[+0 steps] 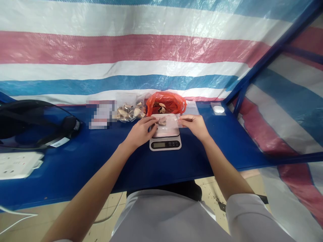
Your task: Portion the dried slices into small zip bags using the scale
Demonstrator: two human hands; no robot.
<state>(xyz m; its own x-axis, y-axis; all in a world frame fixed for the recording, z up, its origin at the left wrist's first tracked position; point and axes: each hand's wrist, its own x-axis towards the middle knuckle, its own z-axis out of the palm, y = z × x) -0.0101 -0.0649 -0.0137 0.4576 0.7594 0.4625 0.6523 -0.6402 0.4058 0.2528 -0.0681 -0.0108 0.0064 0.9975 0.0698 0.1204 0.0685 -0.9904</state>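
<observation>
A white kitchen scale [165, 146] with a small display and several buttons stands in front of me on the blue table. Over its pan lies a clear plastic bag [173, 121] with a few pale brown dried slices [162, 121] in it. My left hand [141, 131] is at the bag's left side, its fingers closed on the edge near the slices. At the other side, my right hand [194, 125] pinches the bag's right edge between thumb and fingers. Just behind the scale sits an open red plastic bag [166, 97] holding more dried slices.
Filled clear bags of dried slices [126, 112] lie left of the red bag. A white rounded case [218, 109] lies on a small bag at right. On the left are a black headset [73, 126] and a white power strip [20, 164]. Striped sheeting [126, 48] hangs behind the table.
</observation>
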